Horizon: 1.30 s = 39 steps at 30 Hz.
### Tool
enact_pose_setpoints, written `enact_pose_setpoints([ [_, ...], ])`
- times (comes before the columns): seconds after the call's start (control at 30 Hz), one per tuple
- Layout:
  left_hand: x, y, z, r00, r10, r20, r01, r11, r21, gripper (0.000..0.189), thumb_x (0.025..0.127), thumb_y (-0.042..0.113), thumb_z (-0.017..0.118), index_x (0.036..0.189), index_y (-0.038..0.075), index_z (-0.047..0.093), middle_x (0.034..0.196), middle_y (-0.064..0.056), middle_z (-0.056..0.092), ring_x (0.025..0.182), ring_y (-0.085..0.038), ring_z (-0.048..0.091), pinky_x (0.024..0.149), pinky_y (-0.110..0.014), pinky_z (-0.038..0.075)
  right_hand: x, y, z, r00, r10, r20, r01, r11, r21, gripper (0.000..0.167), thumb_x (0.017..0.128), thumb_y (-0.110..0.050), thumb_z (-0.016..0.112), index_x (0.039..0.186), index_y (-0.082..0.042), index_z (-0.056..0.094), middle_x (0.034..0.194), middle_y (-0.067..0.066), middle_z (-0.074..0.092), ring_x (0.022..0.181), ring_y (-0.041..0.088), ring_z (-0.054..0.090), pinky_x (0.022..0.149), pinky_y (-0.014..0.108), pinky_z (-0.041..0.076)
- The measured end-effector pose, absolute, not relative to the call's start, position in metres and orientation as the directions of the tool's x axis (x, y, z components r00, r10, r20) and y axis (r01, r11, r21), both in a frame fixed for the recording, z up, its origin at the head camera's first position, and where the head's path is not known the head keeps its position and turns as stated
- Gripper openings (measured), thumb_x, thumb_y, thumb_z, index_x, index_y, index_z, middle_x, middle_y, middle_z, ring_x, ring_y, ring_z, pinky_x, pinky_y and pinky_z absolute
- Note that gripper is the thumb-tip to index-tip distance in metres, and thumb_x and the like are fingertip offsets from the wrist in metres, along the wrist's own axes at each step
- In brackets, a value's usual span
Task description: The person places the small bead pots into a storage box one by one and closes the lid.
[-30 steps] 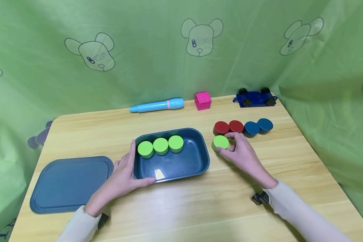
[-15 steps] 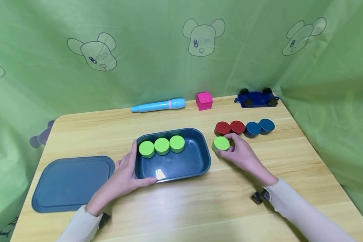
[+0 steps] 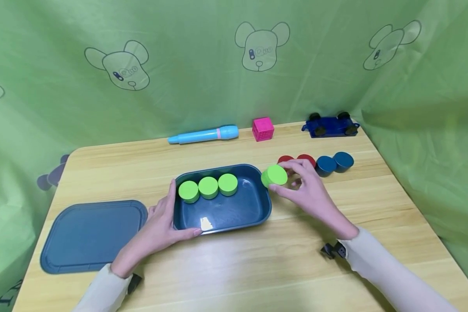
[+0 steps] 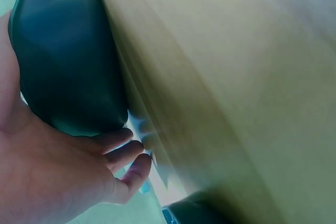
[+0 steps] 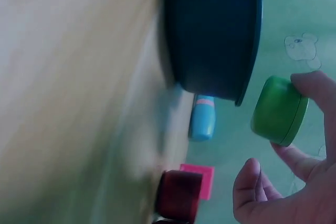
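Observation:
A dark blue plastic box (image 3: 228, 229) stands on the table with three short green cylinders (image 3: 208, 187) in a row along its back wall. My left hand (image 3: 160, 225) rests on its left front corner, thumb straight along the front rim and index finger along the left end. In the left wrist view the other fingers (image 4: 123, 148) bend loosely by the box's lower corner. My right hand (image 3: 308, 186) pinches another green cylinder (image 3: 274, 175) between thumb and fingers, tilted, by the box's right rim. The right wrist view shows this green cylinder (image 5: 278, 111) raised off the table.
Two red cylinders (image 3: 306, 159), partly hidden by my right hand, and two blue cylinders (image 3: 326, 166) stand to the right. A blue lid (image 3: 93, 236) lies at left. Along the back are a light blue microphone-shaped toy (image 3: 203, 135), a pink cube (image 3: 263, 129) and an overturned blue toy car (image 3: 330, 126).
My right hand has lifted the green cylinder off the table and carried it left to the box's right rim, tilting it. The left hand and the box stay in place.

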State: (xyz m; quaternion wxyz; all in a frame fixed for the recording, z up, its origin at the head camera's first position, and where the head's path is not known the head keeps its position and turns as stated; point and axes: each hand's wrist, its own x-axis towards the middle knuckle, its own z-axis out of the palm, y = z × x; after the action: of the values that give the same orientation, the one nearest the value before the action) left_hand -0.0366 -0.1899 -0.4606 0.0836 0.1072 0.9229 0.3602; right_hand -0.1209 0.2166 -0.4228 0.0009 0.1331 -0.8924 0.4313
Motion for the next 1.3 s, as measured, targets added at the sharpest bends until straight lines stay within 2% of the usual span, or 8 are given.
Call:
enact_pose_setpoints([
  [0.17, -0.036, -0.19, -0.46, -0.964, 0.254, -0.081, 0.133, 0.718, 0.683, 0.146, 0.083, 0.067, 0.089, 0.175, 0.016, -0.013, 0.176, -0.028, 0.021, 0.159, -0.049, 0.025, 0.118, -0.079, 0.014, -0.124, 0.202, -0.42, -0.943, -0.303, 0.138, -0.293, 0.556, -0.778, 0.056, 0.09, -0.031, 0.094, 0.139, -0.015, 0.073, 0.143, 0.011, 0.051, 0.127, 0.031, 0.049, 0.096, 0.053, 0.052],
  [0.33, -0.036, -0.19, -0.46, -0.964, 0.25, -0.086, 0.126, 0.72, 0.682, 0.146, 0.083, 0.067, 0.089, 0.175, 0.015, -0.012, 0.175, -0.028, 0.023, 0.159, -0.049, 0.026, 0.118, -0.079, 0.015, -0.127, 0.188, -0.42, -0.924, -0.374, 0.078, -0.299, 0.581, -0.757, 0.058, 0.088, -0.036, 0.095, 0.139, -0.016, 0.073, 0.153, 0.016, 0.045, 0.141, 0.036, 0.043, 0.106, 0.065, 0.046],
  [0.53, -0.036, -0.189, -0.461, -0.964, 0.249, -0.091, 0.122, 0.72, 0.683, 0.146, 0.083, 0.068, 0.088, 0.175, 0.015, -0.011, 0.176, -0.027, 0.022, 0.159, -0.049, 0.026, 0.118, -0.078, 0.014, -0.132, 0.177, -0.429, -0.894, -0.448, -0.014, -0.314, 0.648, -0.694, 0.06, 0.089, -0.038, 0.094, 0.141, -0.018, 0.072, 0.161, 0.019, 0.039, 0.14, 0.038, 0.049, 0.1, 0.059, 0.052],
  [0.63, -0.036, -0.189, -0.46, -0.964, 0.249, -0.089, 0.124, 0.721, 0.681, 0.146, 0.083, 0.067, 0.088, 0.175, 0.016, -0.012, 0.175, -0.028, 0.022, 0.159, -0.049, 0.026, 0.118, -0.078, 0.015, -0.134, 0.172, -0.434, -0.879, -0.474, -0.055, -0.328, 0.683, -0.653, 0.059, 0.09, -0.038, 0.092, 0.141, -0.018, 0.072, 0.164, 0.02, 0.037, 0.14, 0.04, 0.049, 0.102, 0.061, 0.053],
  [0.8, -0.036, -0.19, -0.46, -0.964, 0.253, -0.083, 0.131, 0.721, 0.681, 0.146, 0.083, 0.066, 0.089, 0.175, 0.017, -0.013, 0.175, -0.028, 0.023, 0.159, -0.049, 0.027, 0.118, -0.078, 0.014, -0.136, 0.167, -0.437, -0.864, -0.492, -0.111, -0.331, 0.72, -0.61, 0.061, 0.091, -0.035, 0.091, 0.145, -0.016, 0.07, 0.165, 0.023, 0.036, 0.145, 0.044, 0.044, 0.107, 0.069, 0.048],
  [1.07, -0.037, -0.191, -0.463, -0.964, 0.255, -0.078, 0.135, 0.72, 0.681, 0.147, 0.082, 0.067, 0.089, 0.175, 0.017, -0.013, 0.175, -0.028, 0.023, 0.159, -0.049, 0.027, 0.118, -0.078, 0.016, -0.135, 0.16, -0.429, -0.857, -0.491, -0.159, -0.333, 0.761, -0.556, 0.066, 0.094, -0.024, 0.088, 0.153, -0.01, 0.062, 0.167, 0.024, 0.034, 0.147, 0.045, 0.044, 0.109, 0.069, 0.047],
  [1.17, -0.037, -0.191, -0.463, -0.963, 0.258, -0.075, 0.139, 0.717, 0.683, 0.147, 0.082, 0.066, 0.089, 0.175, 0.017, -0.013, 0.175, -0.028, 0.023, 0.159, -0.05, 0.027, 0.118, -0.078, 0.015, -0.134, 0.157, -0.428, -0.869, -0.476, -0.132, -0.326, 0.754, -0.57, 0.06, 0.093, -0.015, 0.088, 0.147, -0.007, 0.061, 0.16, 0.024, 0.04, 0.141, 0.042, 0.048, 0.108, 0.065, 0.049],
  [1.3, -0.037, -0.191, -0.463, -0.963, 0.259, -0.075, 0.138, 0.713, 0.687, 0.146, 0.082, 0.066, 0.089, 0.175, 0.015, -0.011, 0.175, -0.029, 0.023, 0.159, -0.05, 0.027, 0.119, -0.077, 0.015, -0.135, 0.153, -0.429, -0.895, -0.435, -0.096, -0.302, 0.752, -0.587, 0.046, 0.091, -0.005, 0.088, 0.128, -0.007, 0.06, 0.144, 0.02, 0.046, 0.131, 0.037, 0.052, 0.102, 0.056, 0.055],
])
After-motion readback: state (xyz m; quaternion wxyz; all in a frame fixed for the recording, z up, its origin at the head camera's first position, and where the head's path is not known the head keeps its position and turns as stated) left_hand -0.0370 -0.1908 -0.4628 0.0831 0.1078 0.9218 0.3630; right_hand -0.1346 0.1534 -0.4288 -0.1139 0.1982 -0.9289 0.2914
